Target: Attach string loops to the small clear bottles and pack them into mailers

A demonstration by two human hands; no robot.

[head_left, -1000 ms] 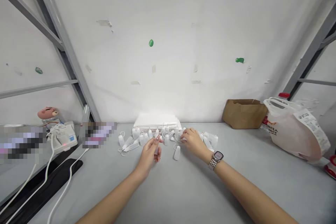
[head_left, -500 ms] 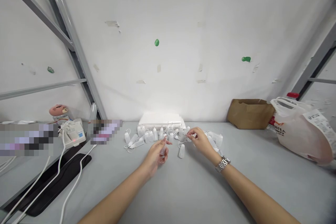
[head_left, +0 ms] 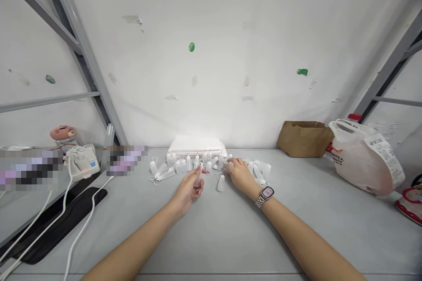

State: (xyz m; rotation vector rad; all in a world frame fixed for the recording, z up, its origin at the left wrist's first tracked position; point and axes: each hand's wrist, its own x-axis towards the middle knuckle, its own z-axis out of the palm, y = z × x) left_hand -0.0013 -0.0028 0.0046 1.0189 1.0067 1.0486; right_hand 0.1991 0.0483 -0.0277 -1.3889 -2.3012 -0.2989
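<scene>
Near the middle of the grey table, my left hand (head_left: 191, 187) is closed around a small translucent bottle (head_left: 198, 180). My right hand (head_left: 238, 174), palm down, reaches among the small white bottles at the back; its fingertips are partly hidden, so what they hold, if anything, cannot be made out. One white bottle (head_left: 220, 183) lies between my hands, nearer the front than the others. Several bottles with looped strings stand or lie to the left (head_left: 165, 174), and more lie to the right beyond my right hand (head_left: 263, 168).
A stack of white sheets or trays (head_left: 196, 145) is against the wall. On the right are an open cardboard box (head_left: 305, 140) and a plastic bag (head_left: 361, 158). A power strip (head_left: 84, 162), white cables and a black pad (head_left: 66, 224) are on the left.
My right hand has turned palm down, its fingers lowered among the bottles, and the watch face now shows. My left hand still holds the bottle. The whole view has shifted slightly.
</scene>
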